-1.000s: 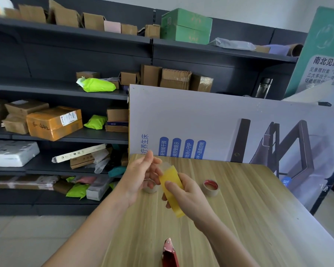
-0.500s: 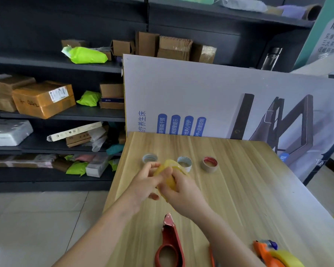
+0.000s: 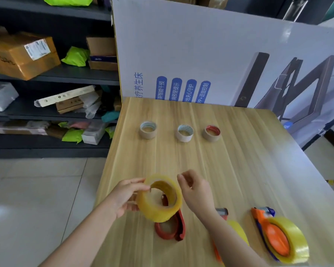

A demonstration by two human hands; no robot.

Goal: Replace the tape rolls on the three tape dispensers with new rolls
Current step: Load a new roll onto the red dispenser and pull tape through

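We see a see-thru yellow tape roll [image 3: 159,197] over a dark red dispenser [image 3: 171,229]. The orange & blue dispenser [image 3: 272,234] has yellow tape too. Three empty cores: two tan w/ pale blue-white rims [image 3: 148,130] [image 3: 185,132], one tan w/ a red rim [image 3: 211,133]. The table [image 3: 239,160] is light wood w/ stripy grain. The board [image 3: 210,45] is white w/ blue labels.

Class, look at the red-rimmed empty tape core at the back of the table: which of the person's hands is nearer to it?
Right. The right hand hovers in front of the red-rimmed core, slightly left of it; the left hand, holding the yellow tape roll, is farther left.
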